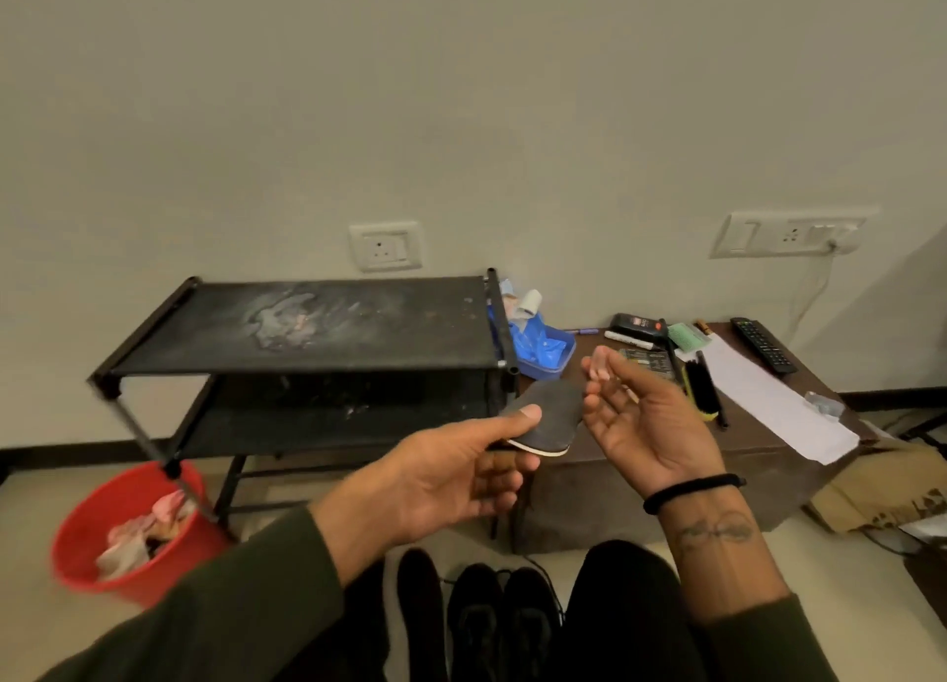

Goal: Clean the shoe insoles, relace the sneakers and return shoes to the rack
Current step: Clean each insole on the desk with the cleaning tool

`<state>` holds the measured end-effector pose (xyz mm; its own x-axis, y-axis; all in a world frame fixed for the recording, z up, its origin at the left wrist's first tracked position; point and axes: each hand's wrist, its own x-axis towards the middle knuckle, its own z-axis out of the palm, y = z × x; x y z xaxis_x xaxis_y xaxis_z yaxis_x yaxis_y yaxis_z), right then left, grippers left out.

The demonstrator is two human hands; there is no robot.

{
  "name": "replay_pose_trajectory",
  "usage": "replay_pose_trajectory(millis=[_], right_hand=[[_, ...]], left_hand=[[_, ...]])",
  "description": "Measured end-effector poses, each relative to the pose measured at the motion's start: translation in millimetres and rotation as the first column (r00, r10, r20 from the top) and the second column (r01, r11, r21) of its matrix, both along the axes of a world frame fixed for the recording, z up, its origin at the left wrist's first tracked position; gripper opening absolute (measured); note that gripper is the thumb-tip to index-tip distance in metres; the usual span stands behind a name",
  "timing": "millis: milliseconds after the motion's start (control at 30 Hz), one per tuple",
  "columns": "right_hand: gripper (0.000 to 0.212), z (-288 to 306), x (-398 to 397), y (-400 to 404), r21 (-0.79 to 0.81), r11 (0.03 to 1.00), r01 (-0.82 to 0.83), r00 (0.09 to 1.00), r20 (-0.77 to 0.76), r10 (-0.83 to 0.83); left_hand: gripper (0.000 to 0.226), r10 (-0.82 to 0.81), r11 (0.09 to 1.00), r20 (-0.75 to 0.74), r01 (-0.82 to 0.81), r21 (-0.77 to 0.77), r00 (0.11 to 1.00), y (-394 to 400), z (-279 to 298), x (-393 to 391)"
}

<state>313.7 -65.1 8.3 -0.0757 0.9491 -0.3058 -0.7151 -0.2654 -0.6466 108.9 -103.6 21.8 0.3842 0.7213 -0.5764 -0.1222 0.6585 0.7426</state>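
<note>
Fingers, left hand (451, 476): thumb on top and curled fingers beneath pinch the near end of a dark insole (546, 420).
Fingers, right hand (651, 425): spread and relaxed, palm turned up, holding nothing, just to the insole's 3 o'clock side and apart from it.
Insole: held in the air in front of the rack, dark top face up, pale edge showing along its near side, toe end pointing toward 1 o'clock.
Rack (307, 332): black, two shelves in view, standing against the wall at 11 o'clock of the hands; its top shelf carries a pale smear.
Sneakers (499, 625): a black pair on the floor at 6 o'clock, between the person's legs; another dark insole (420, 615) lies just left of them.
Bucket (128, 533): red, on the floor at 8 o'clock, with crumpled cloths or paper inside.
Desk (758, 456): low, brown, at 3 o'clock, carrying a blue tub (543, 353), a black brush (702, 394), a green comb (686, 335), a remote (763, 345) and white paper (774, 399).
Wrist: a black band (692, 491) circles the right wrist.
</note>
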Motion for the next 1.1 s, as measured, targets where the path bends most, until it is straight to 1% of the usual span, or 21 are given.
replay_pose_trajectory(millis=[100,133,267,367,433,500,567,600,667,733,800,833,900,1000,1100], right_hand=[[0.012,5.9,-37.8,-19.1,-0.005,0.993,-0.116,0.993,0.026,0.116],[0.012,4.6,-58.0,-25.7,-0.018,0.985,-0.173,0.984,0.035,0.173],[0.013,-5.9,-111.1,-41.1,-0.056,0.945,-0.322,0.944,0.056,0.325],[0.017,-20.0,-162.1,-54.6,-0.092,0.89,-0.447,0.89,0.057,0.453],[0.015,-30.8,-189.6,-62.9,-0.095,0.846,-0.525,0.847,0.044,0.53],[0.013,-40.8,-215.4,-72.6,-0.083,0.787,-0.611,0.786,0.055,0.616],[0.019,-51.6,-237.3,-81.1,-0.092,0.741,-0.665,0.741,0.044,0.67],[0.022,-56.4,-244.8,-84.8,-0.097,0.724,-0.683,0.724,0.036,0.689],[0.018,-67.0,-263.6,-91.2,-0.095,0.674,-0.732,0.675,0.032,0.737],[0.016,-76.4,-282.0,-96.5,-0.109,0.659,-0.744,0.664,-0.004,0.748],[0.021,-86.7,-298.8,-98.2,-0.176,0.696,-0.696,0.709,-0.014,0.705],[0.022,-92.3,-307.0,-97.4,-0.218,0.718,-0.661,0.735,0.006,0.678],[0.022,-104.9,-323.3,-94.5,-0.273,0.73,-0.626,0.752,0.037,0.659],[0.019,-127.4,-348.2,-88.0,-0.326,0.704,-0.63,0.734,0.044,0.677],[0.028,-152.6,-368.4,-84.1,-0.402,0.65,-0.645,0.699,0.035,0.714]], left_hand=[[0.022,0.048,0.998,0.003,-0.048,0.026,0.999,-45.8,13.4,-43.6],[0.022,0.098,0.995,0.001,-0.098,0.033,0.995,-63.0,14.0,-62.2],[0.025,0.17,0.984,-0.044,-0.167,0.065,0.984,-104.0,4.8,-108.2],[0.029,0.246,0.968,-0.089,-0.24,0.075,0.965,-133.5,-15.2,-149.8],[0.037,0.315,0.949,-0.106,-0.31,0.059,0.943,-149.0,-30.9,-173.0],[0.042,0.385,0.923,-0.125,-0.382,0.047,0.915,-163.4,-51.0,-196.9],[0.048,0.445,0.895,-0.158,-0.443,0.048,0.882,-174.8,-73.6,-218.5],[0.048,0.471,0.881,-0.178,-0.471,0.046,0.864,-178.6,-86.0,-226.4],[0.041,0.526,0.847,-0.202,-0.53,0.037,0.826,-186.1,-114.7,-243.0],[0.038,0.568,0.814,-0.233,-0.581,0.016,0.79,-191.9,-148.4,-256.5],[0.038,0.587,0.789,-0.29,-0.614,-0.001,0.756,-199.4,-186.2,-266.8],[0.039,0.594,0.779,-0.311,-0.628,-0.01,0.742,-204.1,-206.5,-271.1],[0.037,0.613,0.747,-0.326,-0.662,-0.057,0.72,-215.0,-244.5,-274.7],[0.035,0.669,0.668,-0.326,-0.732,-0.13,0.668,-225.0,-291.5,-276.4],[0.033,0.704,0.599,-0.344,-0.779,-0.183,0.622,-227.1,-328.0,-276.0]])
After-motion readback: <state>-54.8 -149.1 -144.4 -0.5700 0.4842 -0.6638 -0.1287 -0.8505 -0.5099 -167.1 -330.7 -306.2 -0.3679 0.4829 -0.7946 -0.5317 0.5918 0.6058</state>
